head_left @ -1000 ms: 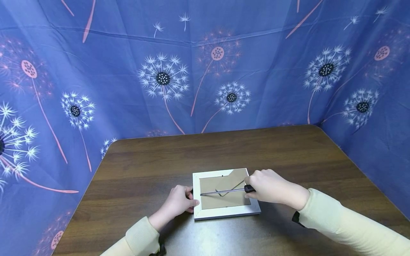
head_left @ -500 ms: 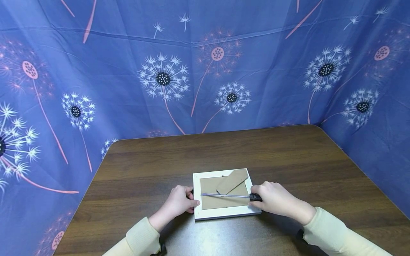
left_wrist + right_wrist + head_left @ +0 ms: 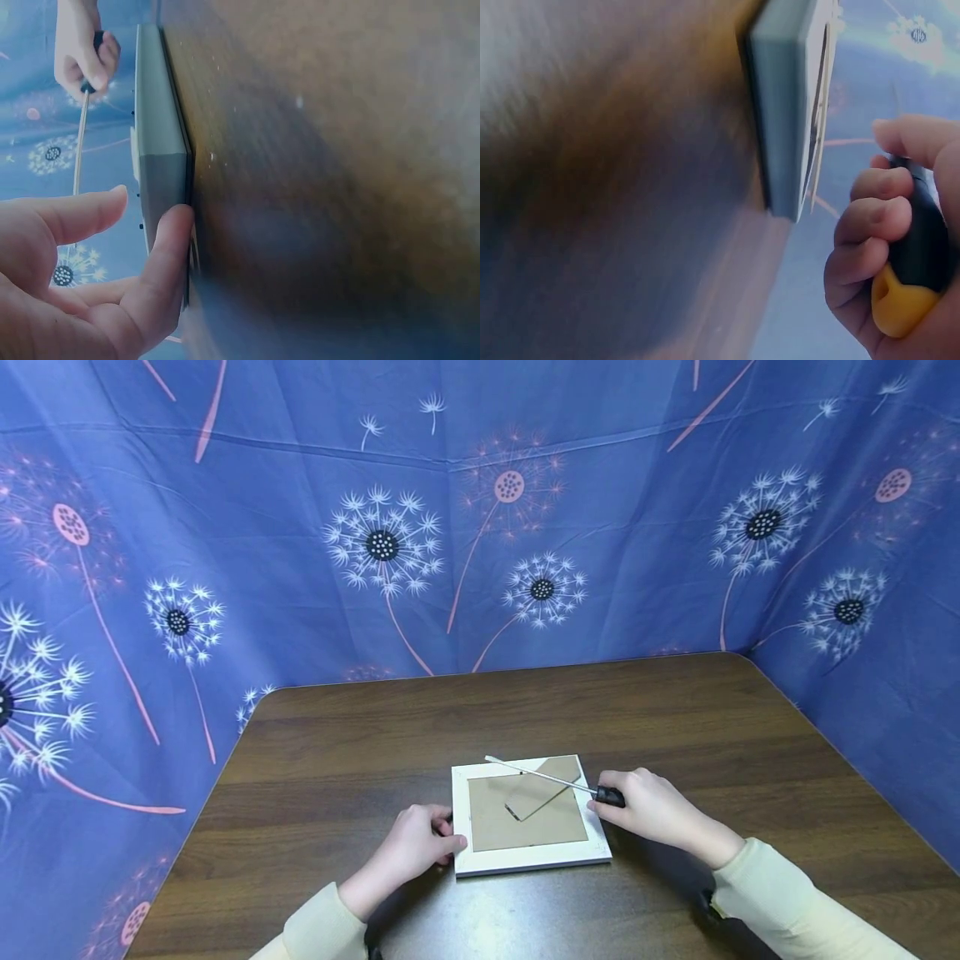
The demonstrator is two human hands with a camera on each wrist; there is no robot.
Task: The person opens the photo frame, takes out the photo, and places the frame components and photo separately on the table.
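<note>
A white picture frame lies face down on the table, its brown backing board and folded stand flap facing up. At the frame's left edge is my left hand, fingers against its side and thumb over the rim. The left wrist view shows a fingertip touching the side, with the thumb raised slightly off the back. My right hand grips a screwdriver by its black and yellow handle. Its long metal shaft slants over the frame's upper part, the tip near the far left rim.
The brown wooden table extends around the frame on all sides. Behind it and along both sides hangs a blue cloth with a dandelion print.
The screwdriver's tip has swung away from the frame's left inner edge up to its far rim. The right hand has shifted slightly right; the left hand stays nearly in place.
</note>
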